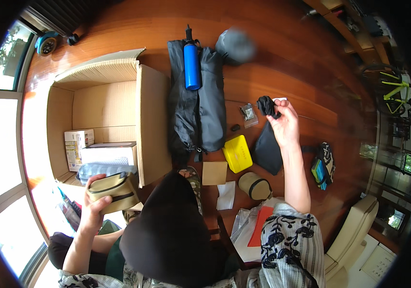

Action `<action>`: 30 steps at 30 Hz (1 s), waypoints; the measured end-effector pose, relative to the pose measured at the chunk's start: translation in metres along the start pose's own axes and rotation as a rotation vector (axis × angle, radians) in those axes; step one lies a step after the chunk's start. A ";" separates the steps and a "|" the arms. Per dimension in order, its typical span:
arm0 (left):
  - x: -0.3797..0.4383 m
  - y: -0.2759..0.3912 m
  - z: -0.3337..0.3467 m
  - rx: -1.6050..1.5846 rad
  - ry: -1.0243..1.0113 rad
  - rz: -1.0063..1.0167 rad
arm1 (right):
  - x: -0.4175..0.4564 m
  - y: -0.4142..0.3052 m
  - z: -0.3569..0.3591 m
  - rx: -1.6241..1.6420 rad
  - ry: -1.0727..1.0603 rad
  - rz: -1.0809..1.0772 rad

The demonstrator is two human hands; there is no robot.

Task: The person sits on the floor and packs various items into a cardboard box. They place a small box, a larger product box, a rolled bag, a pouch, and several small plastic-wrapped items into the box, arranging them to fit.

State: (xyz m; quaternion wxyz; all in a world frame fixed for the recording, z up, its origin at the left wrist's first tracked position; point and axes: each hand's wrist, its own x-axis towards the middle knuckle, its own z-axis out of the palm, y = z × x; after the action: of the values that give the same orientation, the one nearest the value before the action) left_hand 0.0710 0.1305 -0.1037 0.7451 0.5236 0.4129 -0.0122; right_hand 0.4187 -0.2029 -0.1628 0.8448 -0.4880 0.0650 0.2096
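Observation:
My left hand (pixel 97 205) holds an olive zippered pouch (pixel 115 190) beside the near edge of an open cardboard box (pixel 153 122). In my right hand (pixel 286 124) is a bunched black cloth item (pixel 267 106), raised over the floor at the right. A flat black pouch (pixel 268 149) lies below that hand. Nearby are a small clear plastic bag (pixel 249 115), a yellow case (pixel 237 153), a small brown box (pixel 214 173) and a round olive case (pixel 255 186). A blue hand pump (pixel 192 66) rests on long black bags (pixel 210 104).
White boxes (pixel 113 153) and a grey-blue packet (pixel 106 171) are in the cardboard box. A blurred grey round item (pixel 236 45) lies beyond. At right are a patterned pouch (pixel 326 165) and a cream chair (pixel 351 230); plastic and red sheets (pixel 261 226) lie near my right sleeve.

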 end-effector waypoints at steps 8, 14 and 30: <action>0.014 -0.097 -0.005 -0.023 -0.022 0.053 | -0.147 -0.061 0.113 -0.325 -0.348 -0.465; 0.001 -0.075 0.000 0.123 0.049 0.283 | -0.206 -0.074 0.141 -0.515 -0.472 -0.725; -0.008 -0.109 -0.010 0.151 -0.097 0.106 | -0.253 -0.069 0.163 -0.576 -0.469 -0.873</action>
State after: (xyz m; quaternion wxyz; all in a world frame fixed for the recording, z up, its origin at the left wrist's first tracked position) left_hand 0.0105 0.0856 -0.1839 0.7222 0.5983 0.3457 -0.0293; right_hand 0.2034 -0.1683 0.0559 0.6778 -0.6204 -0.3917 -0.0468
